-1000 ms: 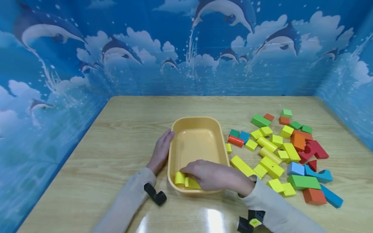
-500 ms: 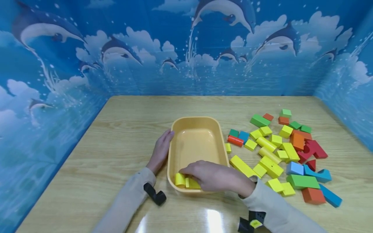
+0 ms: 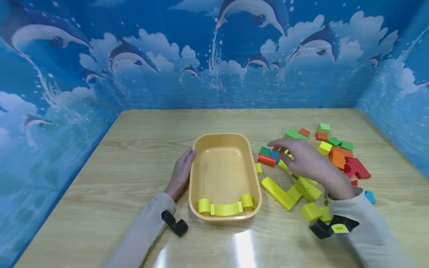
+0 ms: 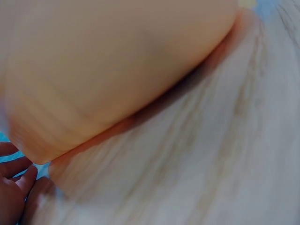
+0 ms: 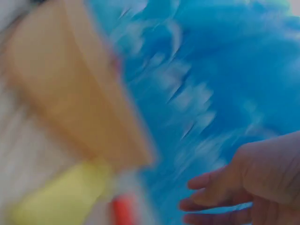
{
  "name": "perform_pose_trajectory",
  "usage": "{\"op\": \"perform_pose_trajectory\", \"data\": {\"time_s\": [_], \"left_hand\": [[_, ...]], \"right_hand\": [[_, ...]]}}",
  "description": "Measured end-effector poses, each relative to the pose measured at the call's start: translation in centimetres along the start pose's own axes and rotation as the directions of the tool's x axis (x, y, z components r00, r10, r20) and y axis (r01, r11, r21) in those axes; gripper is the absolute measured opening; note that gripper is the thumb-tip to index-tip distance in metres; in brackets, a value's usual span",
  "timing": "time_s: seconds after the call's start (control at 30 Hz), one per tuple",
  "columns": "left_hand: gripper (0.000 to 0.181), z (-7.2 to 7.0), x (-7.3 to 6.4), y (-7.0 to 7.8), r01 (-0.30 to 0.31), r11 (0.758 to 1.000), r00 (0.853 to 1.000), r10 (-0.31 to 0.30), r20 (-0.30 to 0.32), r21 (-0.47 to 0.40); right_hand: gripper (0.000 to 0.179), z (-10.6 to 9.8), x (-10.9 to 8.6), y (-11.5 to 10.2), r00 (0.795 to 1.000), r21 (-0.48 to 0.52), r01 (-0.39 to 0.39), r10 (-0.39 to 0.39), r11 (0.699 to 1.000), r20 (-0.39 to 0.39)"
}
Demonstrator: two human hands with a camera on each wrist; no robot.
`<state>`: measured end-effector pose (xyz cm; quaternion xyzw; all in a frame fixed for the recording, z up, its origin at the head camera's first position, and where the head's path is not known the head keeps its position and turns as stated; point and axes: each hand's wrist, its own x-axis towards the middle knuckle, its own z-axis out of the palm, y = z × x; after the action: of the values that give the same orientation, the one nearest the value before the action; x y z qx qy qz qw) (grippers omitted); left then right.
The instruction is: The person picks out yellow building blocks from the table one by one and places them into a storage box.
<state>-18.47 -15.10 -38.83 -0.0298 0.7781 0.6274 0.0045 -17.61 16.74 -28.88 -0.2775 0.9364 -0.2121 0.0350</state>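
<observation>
My left hand [image 3: 181, 173] lies along the outer left wall of a pale orange tray [image 3: 218, 136], its straight fingers touching near the rim. Inside, along the near wall, a curved yellow block [image 3: 226, 210] sits between two short yellow cylinders, the left cylinder [image 3: 204, 206] and the right cylinder [image 3: 247, 201]. Over the block pile hovers my right hand [image 3: 305, 158], fingers loosely spread with nothing between them. It hides part of a blue block [image 3: 275, 155] and several yellow blocks. The right wrist view is blurred and shows that hand [image 5: 248, 183] beyond the tray's side [image 5: 79, 89].
Right of the tray lie a long yellow block [image 3: 277, 193], a red cylinder [image 3: 267, 160], a green block [image 3: 265, 150] and a small yellow block [image 3: 258, 168]. Farther right are orange blocks [image 3: 336, 159] and a dark red arch [image 3: 360, 168]. A dolphin-print curtain [image 3: 214, 93] borders the table.
My right hand has left the tray and moved right, over the pile, uncovering the right yellow cylinder and the curved block. My left hand stays at the tray's left side.
</observation>
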Motion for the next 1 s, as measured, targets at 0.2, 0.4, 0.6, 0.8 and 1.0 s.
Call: {"op": "perform_pose_trajectory", "data": {"time_s": [0.2, 0.4, 0.6, 0.8, 1.0], "left_hand": [[0.056, -0.6, 0.0, 0.1, 0.010, 1.000, 1.000, -0.010, 0.003, -0.015], [0.056, -0.4, 0.0, -0.2, 0.001, 1.000, 1.000, -0.001, -0.002, -0.018], [0.055, -0.3, 0.1, -0.1, -0.022, 1.000, 1.000, 0.022, -0.003, -0.012], [0.054, -0.2, 0.0, -0.1, -0.022, 0.999, 1.000, 0.022, -0.015, -0.028], [0.055, 0.0, -0.1, -0.1, -0.025, 1.000, 1.000, 0.025, -0.011, -0.012]], "right_hand": [[0.032, 1.6, -0.8, 6.3, 0.998, -0.142, 0.005, 0.004, 0.990, 0.061], [0.042, -0.1, -1.8, 10.4, 0.998, -0.140, -0.059, 0.061, 0.988, 0.014], [0.034, -0.4, -1.9, 12.1, 0.986, -0.163, -0.164, 0.163, 0.973, -0.018], [0.047, 1.3, -0.7, 10.8, 0.964, -0.274, -0.228, 0.256, 0.934, 0.071], [0.056, 2.0, -0.3, 9.8, 0.940, -0.310, -0.293, 0.331, 0.904, 0.077]]}}
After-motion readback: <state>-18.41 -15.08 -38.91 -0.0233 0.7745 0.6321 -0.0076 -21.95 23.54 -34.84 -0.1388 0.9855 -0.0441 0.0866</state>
